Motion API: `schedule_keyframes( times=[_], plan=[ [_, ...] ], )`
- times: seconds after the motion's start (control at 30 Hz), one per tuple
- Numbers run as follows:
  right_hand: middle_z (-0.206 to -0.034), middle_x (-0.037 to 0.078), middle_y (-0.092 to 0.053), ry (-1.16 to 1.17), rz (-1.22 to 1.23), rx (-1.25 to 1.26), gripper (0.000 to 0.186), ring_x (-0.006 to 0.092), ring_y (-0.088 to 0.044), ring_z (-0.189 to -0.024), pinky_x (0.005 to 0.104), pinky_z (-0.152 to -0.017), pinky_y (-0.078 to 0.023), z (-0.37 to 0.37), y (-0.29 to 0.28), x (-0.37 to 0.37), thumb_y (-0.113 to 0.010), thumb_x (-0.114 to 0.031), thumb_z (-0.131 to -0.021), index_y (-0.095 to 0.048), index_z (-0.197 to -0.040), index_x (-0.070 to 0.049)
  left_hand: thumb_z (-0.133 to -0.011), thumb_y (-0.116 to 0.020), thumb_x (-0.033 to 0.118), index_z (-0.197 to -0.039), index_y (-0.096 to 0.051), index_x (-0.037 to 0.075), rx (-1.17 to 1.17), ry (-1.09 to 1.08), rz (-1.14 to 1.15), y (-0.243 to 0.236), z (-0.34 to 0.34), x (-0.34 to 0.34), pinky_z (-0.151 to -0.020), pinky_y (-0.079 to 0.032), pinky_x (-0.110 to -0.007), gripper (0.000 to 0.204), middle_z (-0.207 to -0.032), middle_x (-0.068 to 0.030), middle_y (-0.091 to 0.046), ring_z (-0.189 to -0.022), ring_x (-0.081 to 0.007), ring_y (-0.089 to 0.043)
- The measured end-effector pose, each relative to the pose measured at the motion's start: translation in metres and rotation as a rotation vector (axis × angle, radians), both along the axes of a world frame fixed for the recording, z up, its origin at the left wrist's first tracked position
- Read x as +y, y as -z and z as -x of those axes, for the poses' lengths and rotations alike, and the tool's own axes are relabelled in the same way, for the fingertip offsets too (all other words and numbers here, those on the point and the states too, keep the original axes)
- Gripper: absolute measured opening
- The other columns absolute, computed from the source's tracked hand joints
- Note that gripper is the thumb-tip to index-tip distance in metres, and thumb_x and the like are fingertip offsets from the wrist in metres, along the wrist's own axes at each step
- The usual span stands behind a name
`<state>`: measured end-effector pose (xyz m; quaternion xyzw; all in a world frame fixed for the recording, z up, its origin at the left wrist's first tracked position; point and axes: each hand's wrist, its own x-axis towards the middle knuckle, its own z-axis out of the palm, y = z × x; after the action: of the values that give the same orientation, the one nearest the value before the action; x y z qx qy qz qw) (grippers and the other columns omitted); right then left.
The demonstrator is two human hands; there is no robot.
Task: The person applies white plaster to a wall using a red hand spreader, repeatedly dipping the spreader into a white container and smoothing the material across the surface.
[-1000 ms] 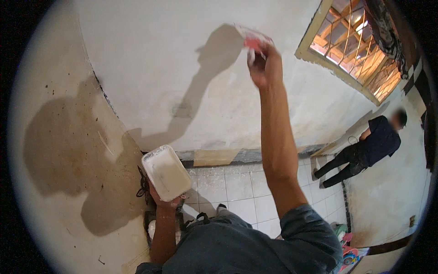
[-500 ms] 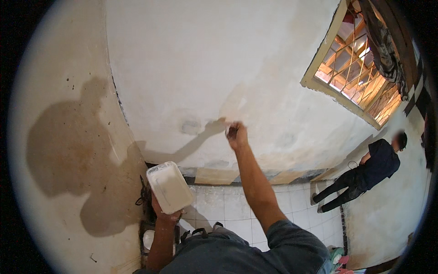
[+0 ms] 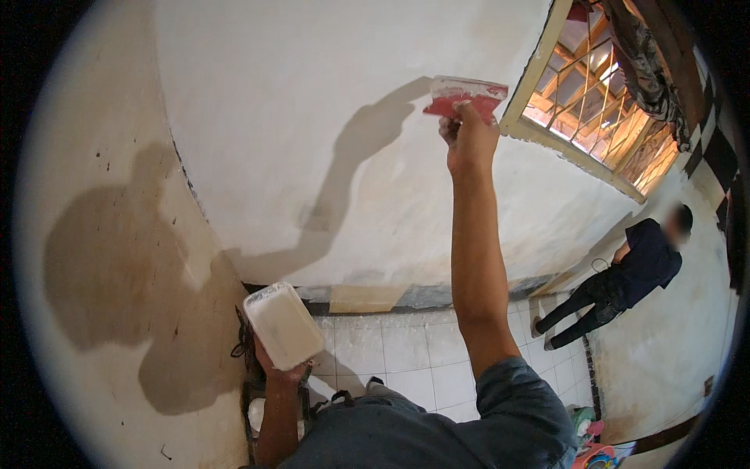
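Observation:
My right hand is raised high in front of the white wall, closed round a wide putty knife. The tool has a red body and a pale, smeared blade edge turned upward, close to the wall beside the window frame. Low on the left, my left hand grips a white rectangular plastic tub from beneath and the side. A pale coating marks the tub's rim, and its inside looks cream-white. The fingers under the tub are mostly hidden.
At the upper right is a barred window with a dark curtain. Another person in dark clothes stands at the right wall. White floor tiles run along the wall's foot. Colourful items lie at the lower right.
My right hand has swept up and to the right, from the middle of the wall to beside the window; the putty knife now shows plainly. The tub stays nearly in place.

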<state>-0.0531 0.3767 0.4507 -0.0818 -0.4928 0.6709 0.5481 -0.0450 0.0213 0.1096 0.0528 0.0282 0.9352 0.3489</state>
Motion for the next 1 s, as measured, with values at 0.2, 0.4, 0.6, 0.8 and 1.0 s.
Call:
schedule_keyframes(
  times=[0.2,0.4,0.6,0.8,1.0],
  plan=[
    [-0.08,0.014,-0.068,0.959,-1.011,-0.535,0.012,0.0348,-0.067,-0.068,0.0455,-0.059,-0.053,0.016,0.009,0.013,-0.059,-0.012,-0.089,-0.054,-0.099,-0.009,-0.098,-0.035,0.062,-0.149,-0.036,0.014,-0.116,0.064,-0.1,-0.018,-0.005,0.005,-0.051,-0.059,-0.064,0.071,-0.133,-0.0199,-0.058,-0.099,-0.048,-0.067],
    [-0.081,0.012,-0.065,1.074,-1.653,-0.971,0.029,0.03,-0.068,-0.077,0.0507,-0.077,-0.053,0.07,0.11,0.049,-0.067,-0.03,-0.088,-0.054,-0.105,-0.011,-0.098,-0.035,0.062,-0.149,-0.039,0.016,0.175,0.117,0.008,-0.022,-0.008,0.008,-0.07,-0.058,-0.066,0.069,-0.136,-0.0176,-0.057,-0.113,-0.0437,-0.063],
    [-0.087,0.02,-0.069,0.249,-1.108,-1.102,0.028,0.0427,-0.067,-0.081,0.0558,-0.067,-0.052,0.019,0.207,0.01,-0.065,-0.019,-0.088,-0.049,-0.107,-0.006,-0.098,-0.035,0.06,-0.145,-0.045,0.017,-0.072,-0.03,0.219,-0.011,-0.007,0.02,-0.087,-0.057,-0.056,0.064,-0.133,-0.0116,-0.06,-0.111,-0.0354,-0.065],
    [-0.072,0.017,-0.064,0.572,-0.853,-0.795,0.025,0.0405,-0.066,-0.071,0.0488,-0.063,-0.051,-0.005,0.078,0.023,-0.068,-0.009,-0.078,-0.05,-0.094,-0.006,-0.1,-0.035,0.056,-0.144,-0.046,0.016,0.136,-0.104,0.281,0.009,-0.005,0.031,-0.095,-0.054,-0.055,0.06,-0.134,-0.0105,-0.059,-0.115,-0.0345,-0.063],
    [-0.076,0.021,-0.067,0.975,-1.215,-0.502,0.027,0.0433,-0.066,-0.073,0.0548,-0.061,-0.05,0.006,-0.095,0.043,-0.064,-0.028,-0.092,-0.049,-0.099,-0.007,-0.1,-0.037,0.055,-0.143,-0.046,0.015,0.115,-0.128,0.317,0.014,-0.009,0.038,-0.091,-0.055,-0.053,0.06,-0.132,-0.0102,-0.06,-0.114,-0.0331,-0.063]
  ],
)
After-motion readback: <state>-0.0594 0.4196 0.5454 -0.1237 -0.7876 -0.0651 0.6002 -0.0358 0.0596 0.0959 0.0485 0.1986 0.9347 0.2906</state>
